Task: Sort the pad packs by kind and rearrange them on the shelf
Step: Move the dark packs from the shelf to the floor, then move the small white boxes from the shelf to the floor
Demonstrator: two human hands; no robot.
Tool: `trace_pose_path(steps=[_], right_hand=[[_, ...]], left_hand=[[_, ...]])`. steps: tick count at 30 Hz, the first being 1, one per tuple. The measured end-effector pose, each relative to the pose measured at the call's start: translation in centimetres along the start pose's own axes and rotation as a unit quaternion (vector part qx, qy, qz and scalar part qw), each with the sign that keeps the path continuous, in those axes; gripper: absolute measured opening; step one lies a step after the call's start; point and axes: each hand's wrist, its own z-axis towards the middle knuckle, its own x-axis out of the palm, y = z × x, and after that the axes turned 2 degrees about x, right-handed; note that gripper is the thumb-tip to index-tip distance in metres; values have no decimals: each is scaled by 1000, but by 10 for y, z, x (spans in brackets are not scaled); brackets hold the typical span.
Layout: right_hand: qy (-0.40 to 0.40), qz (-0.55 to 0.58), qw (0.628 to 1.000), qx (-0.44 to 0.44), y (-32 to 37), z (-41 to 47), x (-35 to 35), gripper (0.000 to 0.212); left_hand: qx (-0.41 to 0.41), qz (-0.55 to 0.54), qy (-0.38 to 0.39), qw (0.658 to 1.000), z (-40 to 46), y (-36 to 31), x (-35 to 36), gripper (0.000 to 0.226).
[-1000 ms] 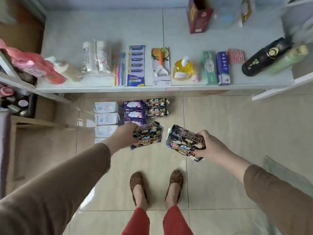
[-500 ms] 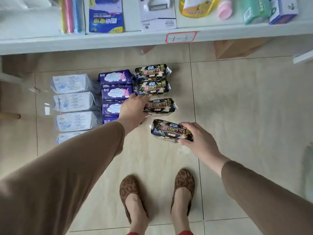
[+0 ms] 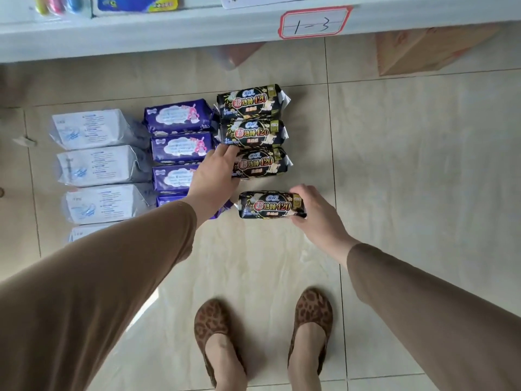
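Pad packs lie in three columns on the low tiled surface: white packs (image 3: 95, 165) at the left, purple packs (image 3: 180, 145) in the middle, black packs (image 3: 252, 131) at the right. My left hand (image 3: 214, 176) rests with straight fingers on the left end of the third black pack (image 3: 262, 163), partly covering the lower purple packs. My right hand (image 3: 313, 213) grips the right end of a fourth black pack (image 3: 270, 206), set just below the column with a small gap.
The upper white shelf edge (image 3: 169, 32) with a red-framed label "1-3" (image 3: 314, 22) runs across the top, goods above it. Cardboard boxes (image 3: 423, 52) stand behind. My feet in leopard shoes (image 3: 262, 340) stand on the tiles below.
Both black packs came down from the air. The left one now lies third in the black column; the right one has lowered to just below it. The view moved closer.
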Motion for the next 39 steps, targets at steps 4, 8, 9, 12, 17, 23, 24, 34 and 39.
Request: trace_pose_path(steps=[4,8,9,12,17,23,24,34,39], right_hand=[[-2,-9,1000,-11,12,15,6,45],[-8,-10,1000,-3,24,28,16,51],[-12,-6,1000,3,26,29,18,54],[-30,6,999,27,30,23,16,59],[-31,-21,998,44,38,-15,-14,57],[-30,14,997,64,87,-84,-95,53],[-34,19,997,64,99,-97,-112,52],[-110,64,992,-13,258,-238,-339,40],[-151,37,982,-104,326,-292,-454,35]], left_hand=[[19,6,-28,999,-11,10,-11,63],[23,14,-32,999,-21,16,-17,55],[17,11,-31,999,-24,16,-19,53],[3,8,-29,1000,-35,15,-22,50],[-13,0,-17,1000,-70,-1,-44,49],[-16,-5,-15,1000,-127,-50,-114,48],[-15,-6,-15,1000,-137,-61,-131,49],[27,-32,-56,998,-247,-201,-352,53],[68,-40,-141,987,-282,-266,-468,53]])
